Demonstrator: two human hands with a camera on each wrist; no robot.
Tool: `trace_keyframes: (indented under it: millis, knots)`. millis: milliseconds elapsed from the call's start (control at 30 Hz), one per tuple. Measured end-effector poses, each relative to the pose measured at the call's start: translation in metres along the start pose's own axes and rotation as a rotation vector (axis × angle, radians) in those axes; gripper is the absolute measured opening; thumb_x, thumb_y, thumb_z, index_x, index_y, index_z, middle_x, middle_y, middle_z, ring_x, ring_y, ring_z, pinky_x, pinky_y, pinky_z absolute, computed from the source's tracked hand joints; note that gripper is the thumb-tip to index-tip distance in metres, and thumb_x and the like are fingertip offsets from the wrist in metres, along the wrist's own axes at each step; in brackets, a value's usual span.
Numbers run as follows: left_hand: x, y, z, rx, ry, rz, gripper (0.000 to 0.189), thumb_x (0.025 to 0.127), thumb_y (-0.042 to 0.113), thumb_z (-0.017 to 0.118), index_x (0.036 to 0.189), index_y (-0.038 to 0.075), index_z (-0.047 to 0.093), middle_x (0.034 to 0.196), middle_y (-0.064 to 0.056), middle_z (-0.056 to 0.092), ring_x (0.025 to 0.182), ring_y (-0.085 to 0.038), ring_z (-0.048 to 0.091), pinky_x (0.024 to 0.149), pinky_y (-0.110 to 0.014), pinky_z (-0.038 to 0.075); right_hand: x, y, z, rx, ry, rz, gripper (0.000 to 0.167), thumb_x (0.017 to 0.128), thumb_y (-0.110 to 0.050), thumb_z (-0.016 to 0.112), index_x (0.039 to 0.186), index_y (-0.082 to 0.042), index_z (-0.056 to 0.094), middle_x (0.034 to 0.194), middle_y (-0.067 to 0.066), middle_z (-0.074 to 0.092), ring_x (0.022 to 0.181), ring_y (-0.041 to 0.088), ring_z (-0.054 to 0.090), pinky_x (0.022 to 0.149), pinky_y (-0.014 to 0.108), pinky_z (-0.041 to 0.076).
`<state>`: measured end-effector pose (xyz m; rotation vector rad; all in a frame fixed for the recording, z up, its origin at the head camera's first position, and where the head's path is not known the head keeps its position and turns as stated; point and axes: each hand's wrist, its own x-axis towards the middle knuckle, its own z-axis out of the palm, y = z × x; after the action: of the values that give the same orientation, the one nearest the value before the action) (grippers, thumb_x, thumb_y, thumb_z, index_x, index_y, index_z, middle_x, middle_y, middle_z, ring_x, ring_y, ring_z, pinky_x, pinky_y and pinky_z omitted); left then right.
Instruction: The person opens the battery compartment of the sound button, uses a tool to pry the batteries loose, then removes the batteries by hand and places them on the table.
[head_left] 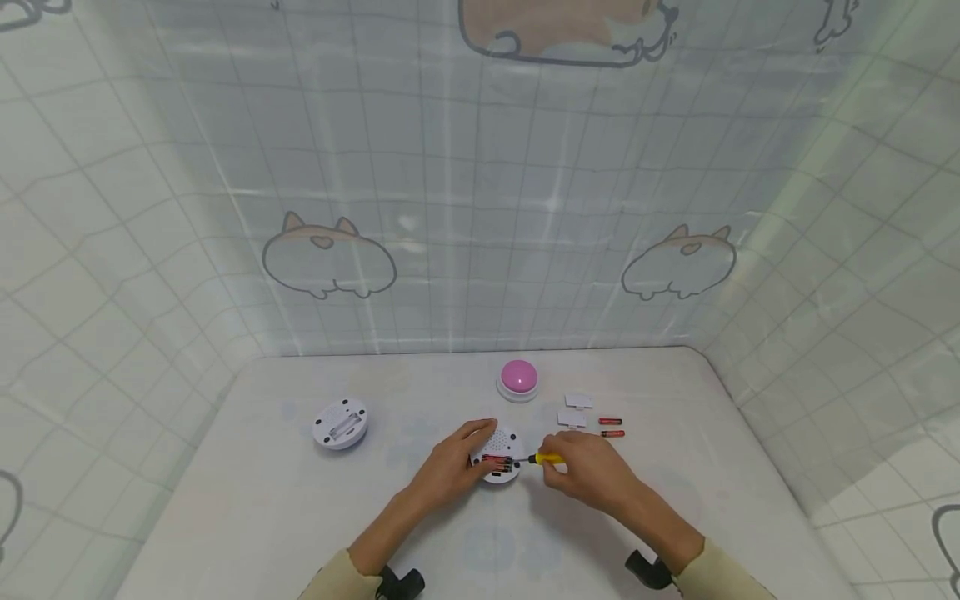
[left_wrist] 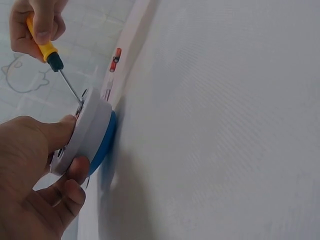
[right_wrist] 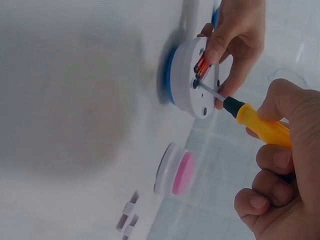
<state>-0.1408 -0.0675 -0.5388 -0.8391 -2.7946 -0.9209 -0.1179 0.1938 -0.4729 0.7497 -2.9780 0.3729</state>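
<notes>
At left hand (head_left: 450,460), round white device (right_wrist: 188,82) (blue beneath)

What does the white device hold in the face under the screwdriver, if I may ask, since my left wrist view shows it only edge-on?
Observer: Red-and-black batteries are set into the white device, partly covered by the thumb of the left hand.
Operator: Thank you. Would you kindly tell me whether another device stands dome up?
Observer: Yes, a pink-domed device stands beyond the hands.
Operator: And is there anything over to the person's left, please?
Observer: A second white device lies there upside down, its underside facing up.
</notes>
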Motion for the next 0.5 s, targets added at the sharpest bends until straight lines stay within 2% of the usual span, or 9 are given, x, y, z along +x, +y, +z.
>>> trace_keyframes:
  millis: [267,500]
  knots:
    - [0.001,0.0,0.001,-0.023,0.009,-0.028,0.063,0.096,0.037,0.069,0.15,0.012,0.049,0.147,-0.001,0.052,0.135,-0.02,0.051,0.108,-0.04,0.044,0.001,-0.006,-0.002,-0.104,0.033,-0.105,0.019,0.085,-0.034,0.078,0.1,-0.025,0.072,0.083,-0.01,0.066,0.07,0.006,0.052,0.065,0.022,0.051]
    - [0.002,-0.002,0.003,-0.04,0.017,-0.038,0.061,0.097,0.035,0.068,0.149,0.012,0.049,0.145,-0.002,0.054,0.133,-0.02,0.053,0.107,-0.041,0.045,0.005,-0.011,-0.004,-0.172,0.072,-0.206,0.021,0.083,-0.031,0.081,0.101,-0.025,0.071,0.076,-0.011,0.063,0.065,0.006,0.051,0.064,0.021,0.05]
